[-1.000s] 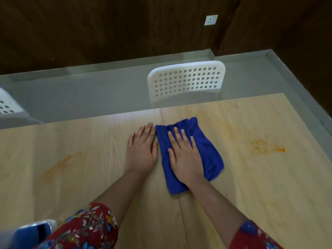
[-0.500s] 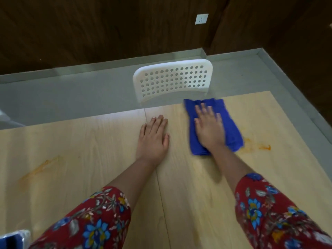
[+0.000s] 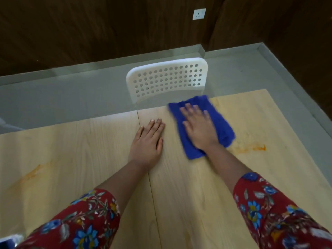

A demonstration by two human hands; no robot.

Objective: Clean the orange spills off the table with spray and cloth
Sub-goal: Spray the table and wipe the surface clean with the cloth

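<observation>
A blue cloth [image 3: 221, 121] lies flat on the light wooden table [image 3: 179, 194], near its far edge. My right hand [image 3: 199, 128] presses down on the cloth with fingers spread. My left hand [image 3: 148, 141] rests flat on the bare wood just left of the cloth, holding nothing. An orange spill [image 3: 251, 148] streaks the table right of the cloth, close to its near right corner. A fainter orange smear [image 3: 32, 174] marks the table at the far left. No spray bottle is clearly visible.
A white perforated chair back [image 3: 167, 78] stands just beyond the table's far edge, close to the cloth. Grey floor and dark wood walls lie behind. A blue and white object [image 3: 9, 241] peeks in at the bottom left corner.
My right hand slid the cloth from the table's middle away and to the right, toward the far edge, then slightly back. My left hand stayed flat on the table.
</observation>
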